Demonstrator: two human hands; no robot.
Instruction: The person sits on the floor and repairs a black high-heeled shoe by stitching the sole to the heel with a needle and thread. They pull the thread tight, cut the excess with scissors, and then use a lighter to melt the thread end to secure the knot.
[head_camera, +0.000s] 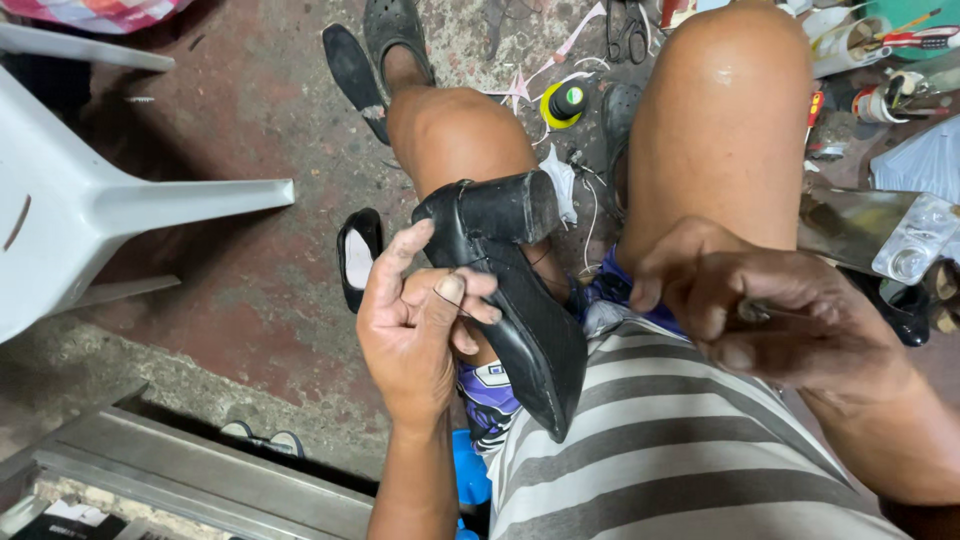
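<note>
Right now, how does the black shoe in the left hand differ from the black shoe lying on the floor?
The held shoe rests sole-up against the knee, gripped by the left hand; the floor shoe lies untouched, opening up. The held shoe shows its block heel and dark sole; the floor shoe shows a pale insole. Both are black.

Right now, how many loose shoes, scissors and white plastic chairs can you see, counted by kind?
Black block-heeled shoe gripped by the left hand: 1
Black flat shoes on the floor: 2
Scissors: 1
White plastic chair: 1
Total: 5
</note>
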